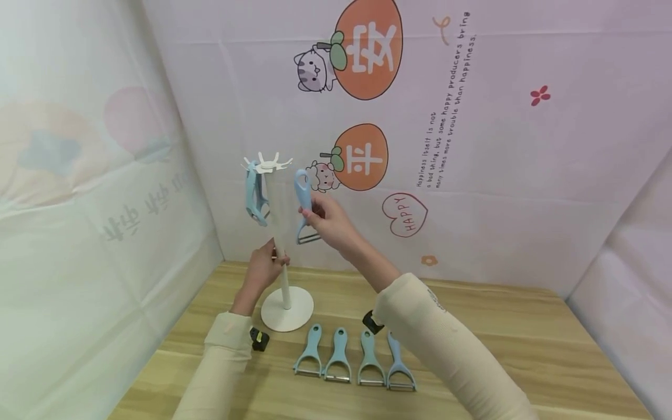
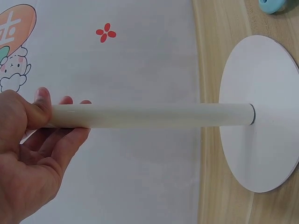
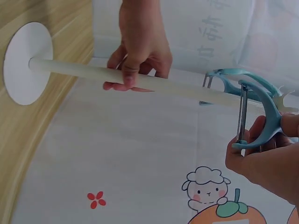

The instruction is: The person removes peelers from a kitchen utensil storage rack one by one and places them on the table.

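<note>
My left hand (image 1: 264,267) grips the pole of a white stand (image 1: 287,298), fingers and thumb wrapped round it in the left wrist view. A ring of hooks (image 1: 269,165) tops the stand. From its left side hangs light-blue peeler ware (image 1: 254,195), seen edge-on. My right hand (image 1: 332,220) pinches a blue Y-shaped peeler (image 1: 302,182), just right of the pole and a little below hook height. Its holed handle end points up, and its blade hangs below the fingers. In the right wrist view, the held peeler's blade (image 3: 242,112) overlaps the pole.
Several blue and green peelers (image 1: 339,350) lie in a row on the wooden table (image 1: 472,326), in front of the round base, handles pointing away. The right sleeve (image 1: 446,332) passes over the rightmost one. A printed white cloth (image 1: 499,175) forms the back wall.
</note>
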`<move>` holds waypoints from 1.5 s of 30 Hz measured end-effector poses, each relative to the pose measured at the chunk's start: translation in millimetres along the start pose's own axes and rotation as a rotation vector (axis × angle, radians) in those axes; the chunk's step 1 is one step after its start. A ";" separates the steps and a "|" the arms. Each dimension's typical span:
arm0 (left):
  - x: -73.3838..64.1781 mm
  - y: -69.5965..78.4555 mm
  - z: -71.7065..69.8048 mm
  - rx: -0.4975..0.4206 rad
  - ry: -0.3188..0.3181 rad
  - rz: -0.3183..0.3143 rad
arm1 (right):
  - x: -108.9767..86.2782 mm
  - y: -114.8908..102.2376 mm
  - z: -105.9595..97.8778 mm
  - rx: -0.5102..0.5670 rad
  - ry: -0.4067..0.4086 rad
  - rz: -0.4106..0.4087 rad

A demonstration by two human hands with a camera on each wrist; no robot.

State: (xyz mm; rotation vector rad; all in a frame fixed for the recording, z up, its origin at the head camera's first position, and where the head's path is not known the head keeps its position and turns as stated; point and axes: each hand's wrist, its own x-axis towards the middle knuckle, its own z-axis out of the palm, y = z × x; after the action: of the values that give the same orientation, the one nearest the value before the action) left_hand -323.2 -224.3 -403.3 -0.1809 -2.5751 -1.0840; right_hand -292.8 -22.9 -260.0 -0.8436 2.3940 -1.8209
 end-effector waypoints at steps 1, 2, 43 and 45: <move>-0.2 0.0 0.0 0.001 -0.002 -0.004 | -3.1 3.5 -1.7 -0.003 -0.001 0.000; -0.4 -0.2 0.0 0.002 -0.002 -0.006 | -6.4 7.0 -3.5 -0.004 -0.001 0.003; -2.1 -2.6 3.8 -0.003 0.020 0.010 | -159.1 139.3 -86.1 -0.101 0.043 0.256; -2.1 -1.9 3.5 0.002 0.023 0.019 | -167.2 147.7 -88.9 -0.108 0.042 0.278</move>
State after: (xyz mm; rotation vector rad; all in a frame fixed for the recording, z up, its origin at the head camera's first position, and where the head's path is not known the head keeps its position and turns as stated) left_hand -322.6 -223.1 -407.6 -0.1912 -2.5488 -1.0699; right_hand -238.8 152.8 -414.6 -0.4520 2.5033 -1.6346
